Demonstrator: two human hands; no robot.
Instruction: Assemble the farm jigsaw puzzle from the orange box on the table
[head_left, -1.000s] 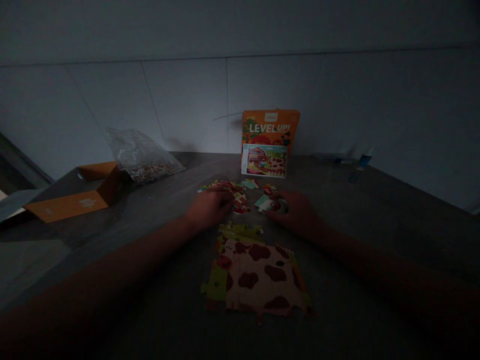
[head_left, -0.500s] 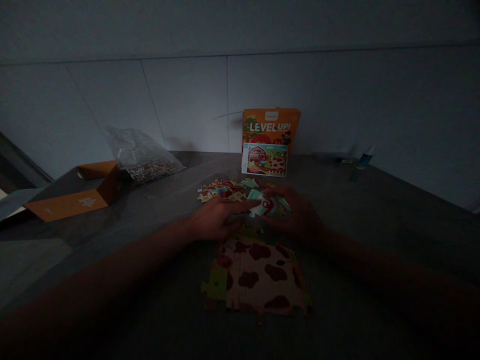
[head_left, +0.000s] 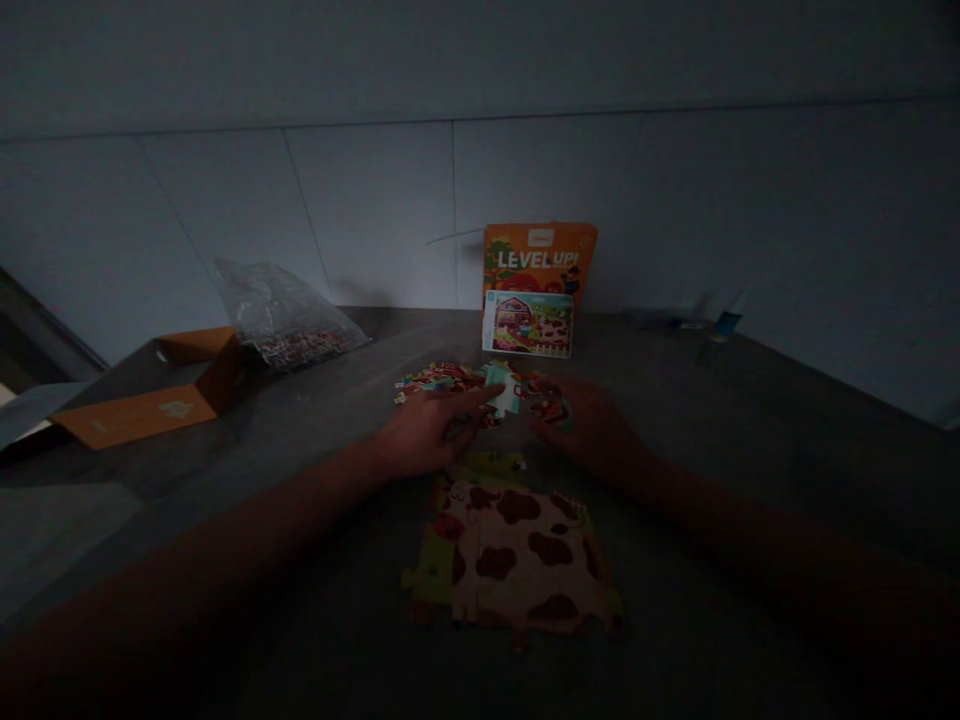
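Dark grey bench (head_left: pixel 750 480), super dim lighting, so take the fine detail with a grain of salt. Both hands are out over a scatter of loose puzzle pieces (head_left: pixel 442 380) just above the middle of the frame. The left hand (head_left: pixel 420 430) lies flat-ish with its fingers stretched out, and the fingertips touch a pale teal puzzle piece (head_left: pixel 501 392) at the right end of the scatter; can't tell whether it's actually pinched or just pressed down. The right hand (head_left: pixel 585 420) sits just right of that, fingers curled over a couple of reddish pieces (head_left: pixel 551 408), looks like a loose grip but it's too dark to say if they're off the bench.

Right below the hands, lower centre, there's the assembled cow section (head_left: pixel 517 555), cream with brown blotches and green bits along its left and top edges, lying flat. The left hand is just above its top edge.

At the back, centre frame, an orange puzzle box (head_left: pixel 540 255) reading "LEVEL UP!" stands against the tiled wall (head_left: pixel 360 210), with a farm picture card (head_left: pixel 528 323) propped in front of it. Over at the left: a clear plastic bag of pieces (head_left: pixel 281 320) resting on an opened orange carton (head_left: pixel 142 405). Far right by the wall, a small blue-and-white thing (head_left: pixel 726 325) I can't make out.
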